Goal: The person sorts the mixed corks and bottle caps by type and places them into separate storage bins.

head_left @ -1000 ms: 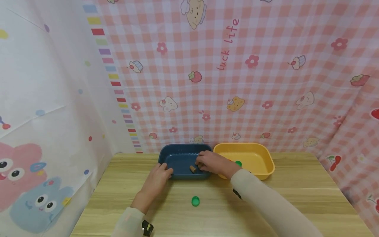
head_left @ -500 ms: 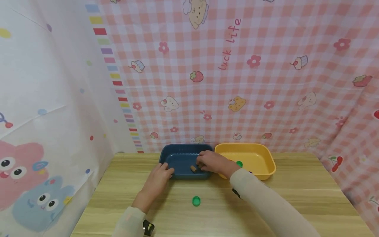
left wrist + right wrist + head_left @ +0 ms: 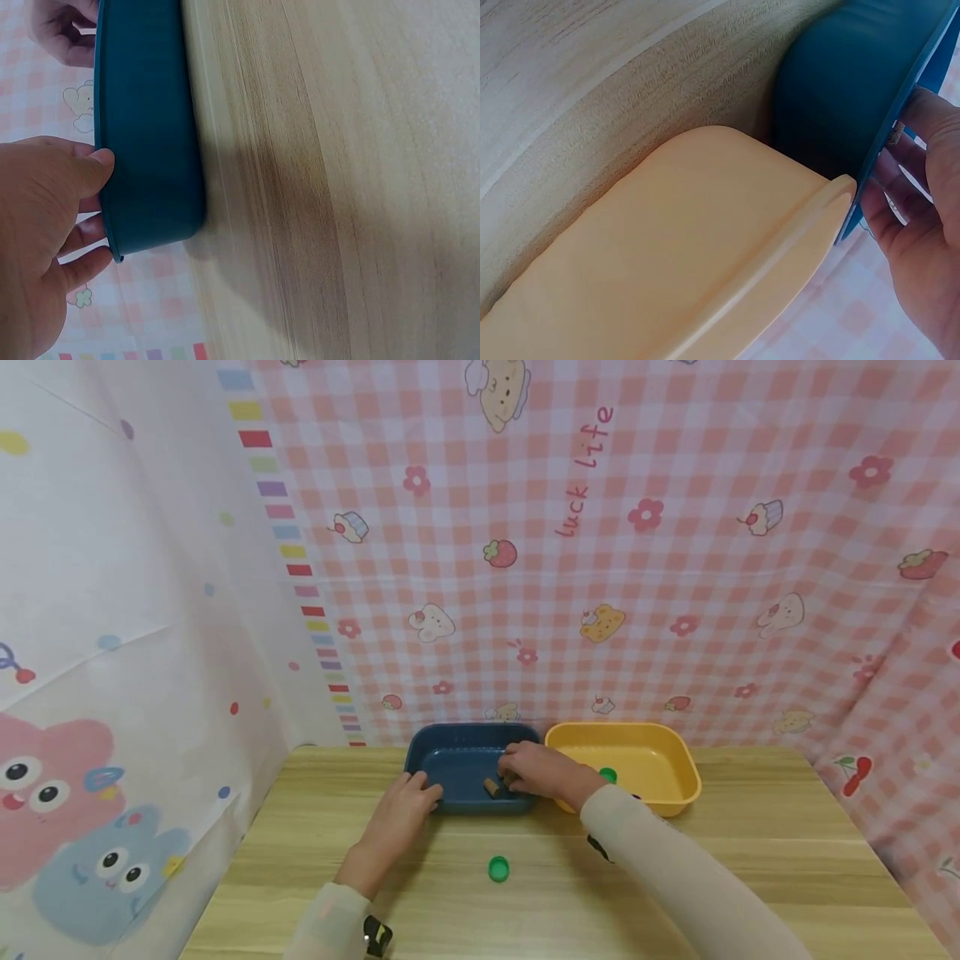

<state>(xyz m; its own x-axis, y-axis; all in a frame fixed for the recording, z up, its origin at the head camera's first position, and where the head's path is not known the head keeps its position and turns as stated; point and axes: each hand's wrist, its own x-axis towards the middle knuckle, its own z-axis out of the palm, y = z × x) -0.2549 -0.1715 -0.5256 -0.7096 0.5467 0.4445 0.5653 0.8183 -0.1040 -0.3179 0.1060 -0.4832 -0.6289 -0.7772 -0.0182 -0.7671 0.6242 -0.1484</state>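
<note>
On the table, the blue tray (image 3: 457, 768) has my left hand (image 3: 399, 818) at its near left corner. In the left wrist view, the thumb of my left hand (image 3: 45, 202) lies outside the rim and the fingers go over it, gripping the tray edge. My right hand (image 3: 543, 770) reaches into the tray's right end. In the right wrist view, my right hand (image 3: 930, 195) pinches a small brown piece (image 3: 895, 133), probably a cork, mostly hidden by thumb and fingers. A brown cork (image 3: 491, 788) lies in the tray just left of that hand.
A yellow tray (image 3: 686, 777) stands beside the blue one, holding a green cap (image 3: 608, 775) and other small pieces partly hidden by my right arm. Another green cap (image 3: 498, 869) lies on the wooden table (image 3: 750, 877). A pink checked cloth (image 3: 570, 560) hangs behind.
The whole head view shifts slightly to the right. Both hands keep their places at the blue tray, and the cork and caps have not visibly moved.
</note>
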